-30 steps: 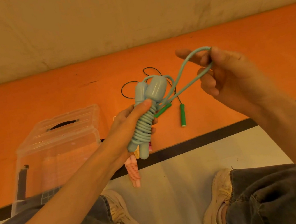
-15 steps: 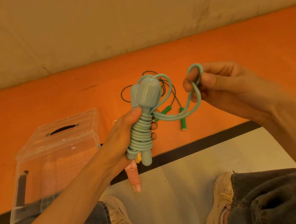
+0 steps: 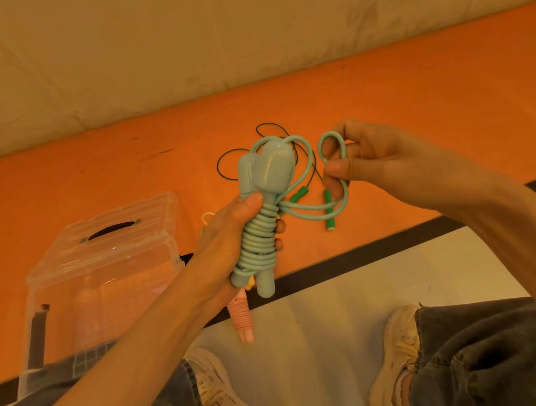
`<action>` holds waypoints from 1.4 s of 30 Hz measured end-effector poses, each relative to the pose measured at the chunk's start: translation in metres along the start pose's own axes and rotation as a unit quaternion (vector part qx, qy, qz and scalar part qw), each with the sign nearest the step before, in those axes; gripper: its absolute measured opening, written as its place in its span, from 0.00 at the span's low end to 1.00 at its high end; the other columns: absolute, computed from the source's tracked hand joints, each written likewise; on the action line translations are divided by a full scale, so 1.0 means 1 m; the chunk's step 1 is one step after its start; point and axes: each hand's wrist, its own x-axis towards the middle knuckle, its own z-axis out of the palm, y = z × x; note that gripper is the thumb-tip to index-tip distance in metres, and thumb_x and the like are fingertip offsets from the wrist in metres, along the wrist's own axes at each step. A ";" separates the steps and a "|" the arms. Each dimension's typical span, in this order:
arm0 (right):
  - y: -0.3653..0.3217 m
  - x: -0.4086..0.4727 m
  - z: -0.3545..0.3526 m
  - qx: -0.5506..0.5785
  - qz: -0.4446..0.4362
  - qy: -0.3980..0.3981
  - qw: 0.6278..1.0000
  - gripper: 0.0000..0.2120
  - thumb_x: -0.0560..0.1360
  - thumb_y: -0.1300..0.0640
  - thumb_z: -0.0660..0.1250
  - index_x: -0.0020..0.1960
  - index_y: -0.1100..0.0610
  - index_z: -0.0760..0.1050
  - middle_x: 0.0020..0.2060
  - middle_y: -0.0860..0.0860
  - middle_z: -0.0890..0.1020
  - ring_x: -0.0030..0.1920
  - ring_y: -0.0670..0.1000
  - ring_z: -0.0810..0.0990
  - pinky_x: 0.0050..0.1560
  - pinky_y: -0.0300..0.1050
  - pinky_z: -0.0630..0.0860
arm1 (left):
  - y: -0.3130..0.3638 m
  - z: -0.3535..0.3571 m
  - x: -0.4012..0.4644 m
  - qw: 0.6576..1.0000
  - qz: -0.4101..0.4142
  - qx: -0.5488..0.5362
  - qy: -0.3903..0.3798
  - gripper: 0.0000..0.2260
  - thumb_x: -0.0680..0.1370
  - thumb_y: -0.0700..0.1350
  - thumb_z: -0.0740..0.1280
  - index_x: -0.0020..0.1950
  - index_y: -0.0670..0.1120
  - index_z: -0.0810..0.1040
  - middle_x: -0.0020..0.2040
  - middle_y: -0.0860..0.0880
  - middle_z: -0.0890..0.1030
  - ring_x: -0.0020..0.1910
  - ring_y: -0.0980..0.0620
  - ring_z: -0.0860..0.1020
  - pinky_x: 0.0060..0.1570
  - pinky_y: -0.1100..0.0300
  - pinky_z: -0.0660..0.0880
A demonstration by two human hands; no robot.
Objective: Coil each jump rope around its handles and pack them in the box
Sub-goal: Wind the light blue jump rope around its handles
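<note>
Left hand [image 3: 227,242] clenches the pale teal plastic jump rope [image 3: 262,220] around its coiled turns, the 2 handles upright. The loose end loop lies right of the bundle, pinched by the right hand [image 3: 377,161], the nearer one. Clear lidded plastic box [image 3: 103,258] sits left. Ropes visible: 3 or more; some lie partly hidden.
</note>
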 end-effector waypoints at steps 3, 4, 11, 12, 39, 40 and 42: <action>-0.001 0.000 0.001 -0.019 0.008 0.013 1.000 0.03 0.79 0.62 0.61 0.49 0.55 0.69 0.33 0.49 0.80 0.35 0.42 0.77 0.39 0.32 0.71 | -0.006 0.001 -0.001 0.999 -0.019 -0.020 0.015 0.18 0.73 0.53 0.63 0.54 0.40 0.74 0.37 0.47 0.78 0.32 0.55 0.76 0.32 0.63 0.76; -0.001 0.000 0.003 -0.015 0.008 0.030 0.999 0.03 0.79 0.63 0.62 0.49 0.55 0.70 0.32 0.50 0.80 0.32 0.42 0.75 0.34 0.31 0.69 | -0.008 0.001 -0.001 0.999 -0.028 -0.029 0.019 0.18 0.72 0.53 0.64 0.53 0.41 0.74 0.37 0.48 0.78 0.32 0.55 0.76 0.32 0.63 0.76; -0.004 0.002 0.007 0.203 0.025 0.066 0.977 0.11 0.81 0.59 0.57 0.54 0.61 0.76 0.35 0.53 0.76 0.28 0.47 0.68 0.26 0.38 0.67 | -0.012 0.001 0.001 0.997 -0.048 -0.044 0.032 0.17 0.71 0.55 0.65 0.50 0.42 0.76 0.36 0.47 0.79 0.32 0.53 0.76 0.33 0.62 0.77; -0.004 0.001 0.006 0.236 0.031 0.051 0.970 0.14 0.81 0.56 0.55 0.54 0.61 0.77 0.35 0.52 0.75 0.28 0.47 0.67 0.26 0.38 0.66 | -0.011 0.001 0.001 0.997 -0.047 -0.045 0.032 0.17 0.71 0.55 0.65 0.50 0.43 0.77 0.36 0.47 0.79 0.32 0.53 0.76 0.34 0.62 0.77; -0.002 -0.002 0.010 0.349 0.074 -0.123 0.926 0.07 0.74 0.58 0.63 0.49 0.58 0.77 0.28 0.50 0.74 0.21 0.42 0.64 0.21 0.35 0.65 | -0.002 -0.003 -0.003 0.988 -0.041 -0.082 -0.126 0.22 0.62 0.59 0.78 0.47 0.46 0.84 0.40 0.49 0.79 0.33 0.56 0.76 0.35 0.62 0.77; -0.002 -0.001 0.010 0.359 0.080 -0.123 0.922 0.06 0.74 0.58 0.63 0.48 0.57 0.77 0.28 0.50 0.73 0.20 0.42 0.64 0.20 0.34 0.64 | -0.002 -0.003 -0.003 0.988 -0.042 -0.076 -0.125 0.22 0.62 0.59 0.78 0.47 0.46 0.84 0.40 0.49 0.79 0.33 0.56 0.76 0.35 0.62 0.77; -0.001 0.000 0.010 0.369 0.086 -0.128 0.917 0.05 0.73 0.58 0.65 0.46 0.56 0.78 0.28 0.50 0.73 0.20 0.42 0.64 0.20 0.34 0.64 | -0.002 -0.003 -0.003 0.987 -0.042 -0.081 -0.131 0.21 0.62 0.59 0.78 0.47 0.46 0.84 0.41 0.49 0.79 0.33 0.56 0.76 0.35 0.62 0.77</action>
